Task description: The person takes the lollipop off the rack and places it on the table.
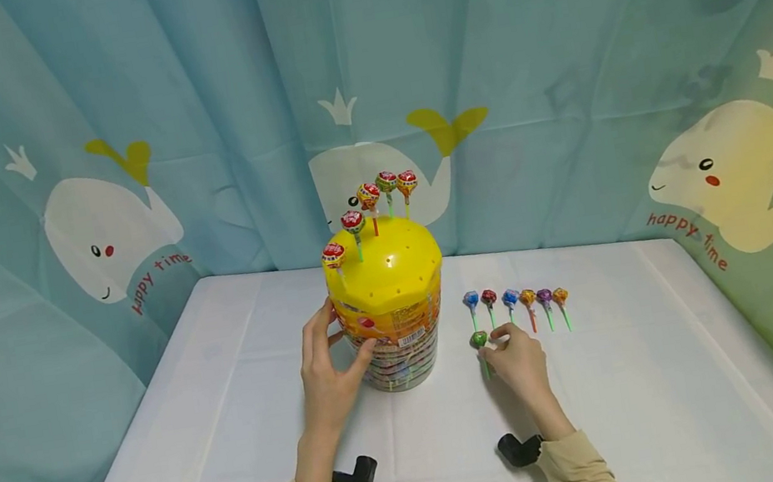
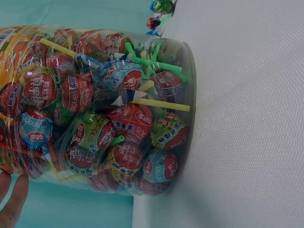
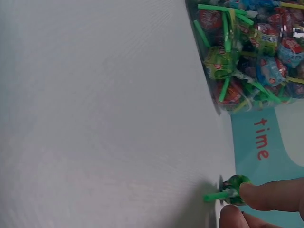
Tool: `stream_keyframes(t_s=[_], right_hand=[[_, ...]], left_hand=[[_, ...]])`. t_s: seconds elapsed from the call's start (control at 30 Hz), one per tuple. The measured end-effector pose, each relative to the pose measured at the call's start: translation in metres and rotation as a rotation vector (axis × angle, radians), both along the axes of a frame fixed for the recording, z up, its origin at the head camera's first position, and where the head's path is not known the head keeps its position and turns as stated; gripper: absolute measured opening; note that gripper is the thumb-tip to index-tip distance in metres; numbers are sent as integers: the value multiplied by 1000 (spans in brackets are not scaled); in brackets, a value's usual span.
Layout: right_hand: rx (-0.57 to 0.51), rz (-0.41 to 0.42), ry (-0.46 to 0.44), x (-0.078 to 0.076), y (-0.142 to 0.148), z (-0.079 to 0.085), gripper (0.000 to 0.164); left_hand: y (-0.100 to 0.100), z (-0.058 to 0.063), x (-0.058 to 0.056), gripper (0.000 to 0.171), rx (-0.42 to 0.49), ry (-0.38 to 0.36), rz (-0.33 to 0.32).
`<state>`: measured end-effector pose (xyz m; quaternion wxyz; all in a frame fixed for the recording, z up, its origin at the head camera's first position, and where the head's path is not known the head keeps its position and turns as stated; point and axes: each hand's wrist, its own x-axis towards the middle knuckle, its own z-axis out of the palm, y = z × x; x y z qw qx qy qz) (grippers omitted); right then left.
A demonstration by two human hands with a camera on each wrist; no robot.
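A clear jar (image 1: 401,369) packed with wrapped lollipops stands on the table under a yellow domed lid (image 1: 401,265). My left hand (image 1: 329,389) holds the jar's near left side, thumb and fingers spread around it; the left wrist view catches only fingertips (image 2: 16,197) at its edge. Several lollipops stand upright in the lid's small holes, among them a green-and-red one (image 1: 353,222). To the jar's right, my right hand (image 1: 523,364) pinches a green lollipop (image 1: 479,339) between thumb and forefinger, its green stick (image 3: 216,196) close over the tabletop.
Beyond my right hand lies a row of several lollipops, from a blue one (image 1: 471,299) to an orange one (image 1: 560,296). A white cloth (image 1: 645,385) covers the table. Blue curtains (image 1: 192,69) with whale prints hang behind it. Black curved pieces (image 1: 357,477) sit at both wrists.
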<state>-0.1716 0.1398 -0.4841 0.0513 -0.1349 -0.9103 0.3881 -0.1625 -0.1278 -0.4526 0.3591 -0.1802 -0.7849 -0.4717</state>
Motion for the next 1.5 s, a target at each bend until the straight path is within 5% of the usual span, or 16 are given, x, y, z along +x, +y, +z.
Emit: stream_keyframes(t_s=[0.47,0.77,1.5], right_hand=[[-15,-24,120,2,-5,27,23],[-58,12,295,3,-18,64,18],[-215,162,534,8,-53,144,20]], left_hand=[[0,3,3,84,-2,-3,-4],[0,3,2,86,2,8,-9],[0,3,3,84,-9,6,-3]])
